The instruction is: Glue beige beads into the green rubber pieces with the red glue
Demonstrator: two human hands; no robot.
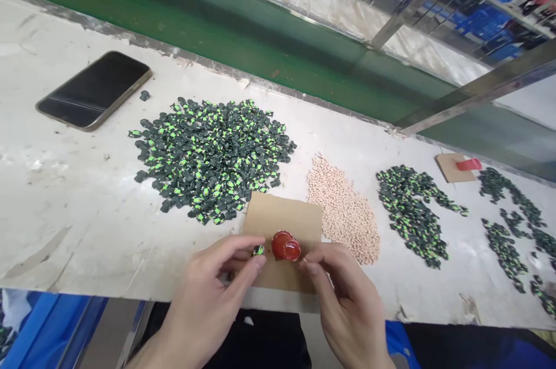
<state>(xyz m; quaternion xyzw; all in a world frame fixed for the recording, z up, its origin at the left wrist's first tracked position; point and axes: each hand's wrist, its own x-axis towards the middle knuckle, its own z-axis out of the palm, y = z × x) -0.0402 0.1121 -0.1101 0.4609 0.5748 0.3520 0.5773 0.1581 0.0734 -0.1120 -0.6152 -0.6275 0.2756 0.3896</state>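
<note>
Fingertips of the left hand (212, 293) pinch one small black-and-green piece (258, 250) at the near edge of the white table (65, 230), holding it just left of the red cap (286, 246) that sits on a brown card (282, 221). The piece lies almost touching the cap's left side, so the left hand is plainly the nearer one to it; its long axis is too small to read. The right hand (347, 299) comes in from the near right with thumb and forefinger curled toward the cap's right edge, but whether they actually grip the cap or only rest beside it cannot be told. Farther back on the left spreads the big heap of black-and-green pieces (212, 157), with a dark phone (93, 90) lying flat to its far left. Right of the card is a pile of pale beige bits (343, 209), then smaller green-and-black heaps (412, 212), and a second card with a red part (460, 166) at far right. Both wrists are cut off by the frame's bottom, and the underside of the cap is hidden.
</note>
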